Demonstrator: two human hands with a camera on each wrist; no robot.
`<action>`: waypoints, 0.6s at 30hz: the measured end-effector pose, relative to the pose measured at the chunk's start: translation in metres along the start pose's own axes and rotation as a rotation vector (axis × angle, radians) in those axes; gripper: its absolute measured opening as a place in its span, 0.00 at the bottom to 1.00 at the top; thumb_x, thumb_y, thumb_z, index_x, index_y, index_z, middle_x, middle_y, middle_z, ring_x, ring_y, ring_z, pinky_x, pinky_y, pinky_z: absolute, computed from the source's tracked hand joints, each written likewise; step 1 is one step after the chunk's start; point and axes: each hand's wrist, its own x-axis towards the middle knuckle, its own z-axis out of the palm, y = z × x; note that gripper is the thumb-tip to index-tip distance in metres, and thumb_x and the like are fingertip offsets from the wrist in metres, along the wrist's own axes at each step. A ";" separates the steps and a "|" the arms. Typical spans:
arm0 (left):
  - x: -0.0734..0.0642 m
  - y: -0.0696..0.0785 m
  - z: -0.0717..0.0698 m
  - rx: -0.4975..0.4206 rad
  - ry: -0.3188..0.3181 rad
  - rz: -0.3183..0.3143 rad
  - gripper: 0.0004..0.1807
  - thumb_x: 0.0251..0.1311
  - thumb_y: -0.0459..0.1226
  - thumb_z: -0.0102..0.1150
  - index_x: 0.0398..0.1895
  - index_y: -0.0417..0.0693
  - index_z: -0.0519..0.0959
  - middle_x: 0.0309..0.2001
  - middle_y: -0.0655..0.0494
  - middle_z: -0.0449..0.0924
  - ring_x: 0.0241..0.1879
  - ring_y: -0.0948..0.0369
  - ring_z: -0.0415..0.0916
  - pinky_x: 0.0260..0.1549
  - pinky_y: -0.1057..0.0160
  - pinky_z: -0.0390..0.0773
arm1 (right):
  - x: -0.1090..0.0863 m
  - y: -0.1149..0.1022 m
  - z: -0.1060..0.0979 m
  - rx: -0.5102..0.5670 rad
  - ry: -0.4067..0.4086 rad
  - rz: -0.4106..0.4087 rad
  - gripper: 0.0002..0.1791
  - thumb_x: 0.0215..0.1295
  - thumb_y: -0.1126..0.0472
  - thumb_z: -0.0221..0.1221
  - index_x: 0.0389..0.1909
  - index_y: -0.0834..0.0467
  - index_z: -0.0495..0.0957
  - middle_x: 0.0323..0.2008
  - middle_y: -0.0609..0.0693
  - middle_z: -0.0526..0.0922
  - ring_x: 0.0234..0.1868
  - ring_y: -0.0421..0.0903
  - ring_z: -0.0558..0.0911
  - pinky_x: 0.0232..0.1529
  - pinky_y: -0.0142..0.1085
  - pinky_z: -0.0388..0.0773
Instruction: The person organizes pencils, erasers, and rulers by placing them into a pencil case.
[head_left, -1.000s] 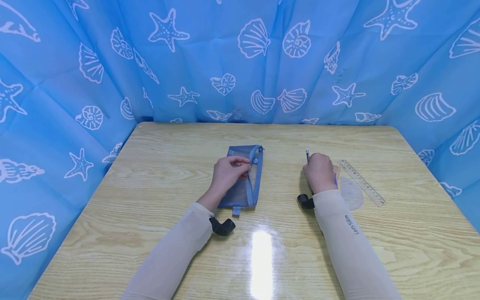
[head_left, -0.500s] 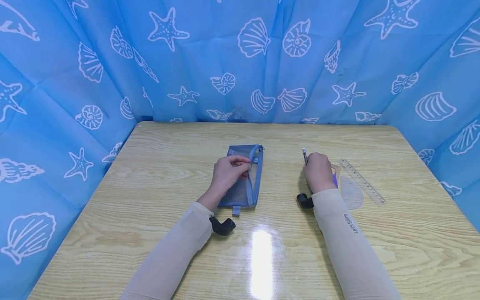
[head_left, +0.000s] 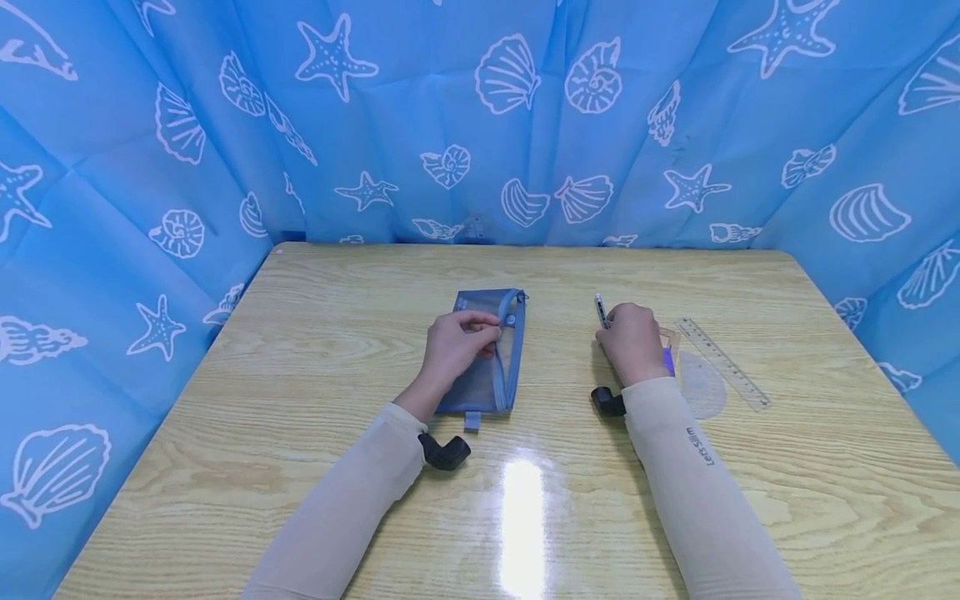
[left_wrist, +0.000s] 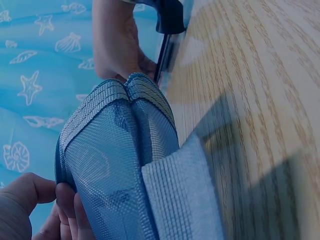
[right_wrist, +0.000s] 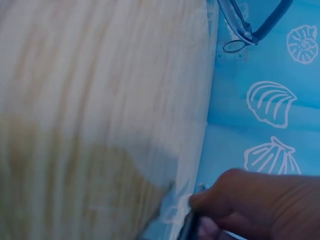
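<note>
In the head view a blue mesh zip pouch lies on the table, its zipped mouth gaping along the right side. My left hand pinches the edge of that mouth between thumb and fingers. The left wrist view looks at the end of the pouch, with fingertips gripping its rim. To the right of the pouch, my right hand holds a slim dark pen, whose light end sticks up beyond the fingers. The right wrist view shows the pen's dark barrel between thumb and fingers.
Beside the right hand lie a clear ruler, a clear rounded protractor, a purple item and a tan-edged flat piece, both partly hidden by the hand. A blue shell-print curtain surrounds the wooden table.
My right hand has shifted slightly left with the pen, which now leans further left, and more of the purple item shows. The left hand and pouch have stayed in place.
</note>
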 end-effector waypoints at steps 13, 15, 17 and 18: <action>-0.001 0.001 -0.001 0.000 -0.001 0.001 0.12 0.59 0.37 0.65 0.44 0.42 0.86 0.33 0.52 0.86 0.25 0.62 0.84 0.31 0.63 0.87 | 0.001 -0.012 -0.004 0.246 -0.161 0.051 0.17 0.62 0.59 0.61 0.48 0.66 0.82 0.42 0.62 0.85 0.36 0.51 0.84 0.37 0.38 0.81; -0.001 0.001 -0.001 0.000 0.002 0.001 0.12 0.59 0.37 0.65 0.44 0.42 0.86 0.32 0.52 0.86 0.25 0.62 0.84 0.31 0.63 0.87 | 0.001 -0.013 -0.005 0.267 -0.153 0.047 0.17 0.62 0.59 0.60 0.48 0.66 0.82 0.42 0.62 0.85 0.36 0.50 0.84 0.35 0.36 0.80; -0.001 0.002 -0.001 0.000 0.003 0.002 0.12 0.59 0.37 0.65 0.44 0.42 0.86 0.32 0.52 0.86 0.25 0.62 0.84 0.31 0.63 0.87 | 0.002 -0.014 -0.005 0.274 -0.135 0.044 0.17 0.63 0.59 0.59 0.49 0.65 0.82 0.42 0.61 0.85 0.35 0.49 0.83 0.33 0.33 0.79; -0.001 0.002 -0.002 -0.001 0.002 0.002 0.12 0.59 0.37 0.65 0.44 0.42 0.86 0.32 0.52 0.86 0.25 0.62 0.84 0.31 0.63 0.87 | 0.002 -0.014 -0.006 0.282 -0.125 0.045 0.18 0.63 0.59 0.59 0.49 0.65 0.82 0.42 0.61 0.85 0.35 0.48 0.83 0.31 0.32 0.79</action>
